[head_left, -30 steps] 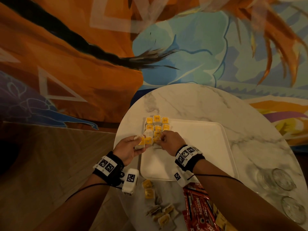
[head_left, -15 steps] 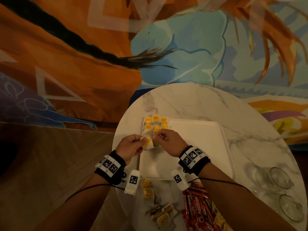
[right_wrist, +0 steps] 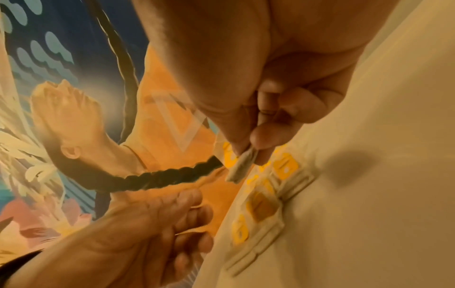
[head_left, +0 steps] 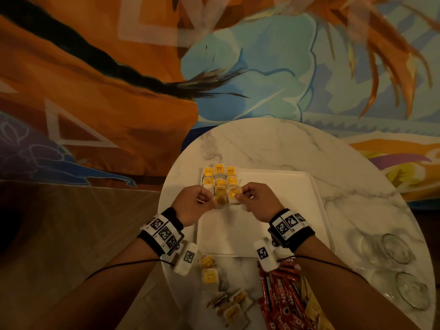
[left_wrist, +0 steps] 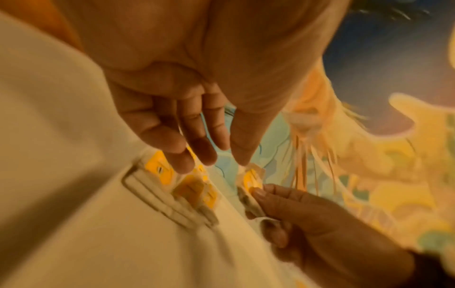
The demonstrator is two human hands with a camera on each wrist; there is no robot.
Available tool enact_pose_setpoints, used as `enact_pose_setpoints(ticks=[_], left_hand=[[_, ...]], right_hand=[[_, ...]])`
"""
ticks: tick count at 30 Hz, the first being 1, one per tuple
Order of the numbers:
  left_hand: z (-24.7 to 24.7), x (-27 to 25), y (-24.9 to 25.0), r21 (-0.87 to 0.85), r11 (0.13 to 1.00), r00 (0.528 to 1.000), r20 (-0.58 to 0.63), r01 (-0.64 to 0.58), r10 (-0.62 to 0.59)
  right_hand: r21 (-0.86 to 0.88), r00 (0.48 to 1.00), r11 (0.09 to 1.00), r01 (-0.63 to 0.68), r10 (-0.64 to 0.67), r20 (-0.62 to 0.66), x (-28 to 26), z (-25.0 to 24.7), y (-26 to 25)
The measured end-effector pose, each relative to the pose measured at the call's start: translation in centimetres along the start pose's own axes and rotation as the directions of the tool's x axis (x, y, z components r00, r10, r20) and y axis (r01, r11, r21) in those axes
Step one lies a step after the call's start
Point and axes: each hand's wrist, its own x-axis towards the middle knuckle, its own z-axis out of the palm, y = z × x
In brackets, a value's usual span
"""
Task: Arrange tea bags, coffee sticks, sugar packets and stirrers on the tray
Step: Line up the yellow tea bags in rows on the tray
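My right hand (head_left: pixel 258 203) pinches a yellow-labelled tea bag (right_wrist: pixel 240 162) between thumb and forefinger, just above the near end of the rows of tea bags (head_left: pixel 220 179) laid in the far left corner of the white tray (head_left: pixel 285 210). My left hand (head_left: pixel 194 206) sits just beside it at the tray's left edge; from the wrist its fingers (left_wrist: pixel 189 144) reach out loosely over the rows and grip nothing I can make out, though from the head view they look curled, and a blurred tea bag lies between the two hands.

The tray lies on a round marble table (head_left: pixel 297 148). On the table just in front of the tray's near edge, under my left wrist, are more loose tea bags (head_left: pixel 209 270), and a further scattered heap (head_left: pixel 231 308) lies nearer me. Beside them, under my right forearm, lie red Nescafe coffee sticks (head_left: pixel 283 303), partly hidden by the arm. Two clear glasses (head_left: pixel 400 248) stand at the table's right side, well apart from the tray. Behind the table hangs a painted mural (head_left: pixel 119 79) in orange and blue. Both wrists wear black bands with printed markers.
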Motion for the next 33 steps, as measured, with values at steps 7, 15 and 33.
enact_pose_setpoints(ticks=[7, 15, 33], left_hand=[[0.3, 1.1, 0.5, 0.428, 0.898, 0.99, 0.134, -0.096, 0.043], [1.5, 2.4, 1.4, 0.732, 0.64, 0.957, 0.29, -0.231, 0.013], [0.9, 0.2, 0.9, 0.593, 0.758, 0.946, 0.307, -0.272, 0.099]], right_hand=[[-0.214, 0.989, 0.969, -0.124, 0.138, 0.051, 0.8, 0.2, 1.4], [-0.38, 0.986, 0.915, -0.138, 0.164, 0.038, 1.5, 1.8, 1.4], [-0.328, 0.998, 0.945, -0.019, 0.036, 0.045, -2.0, -0.6, -1.6]])
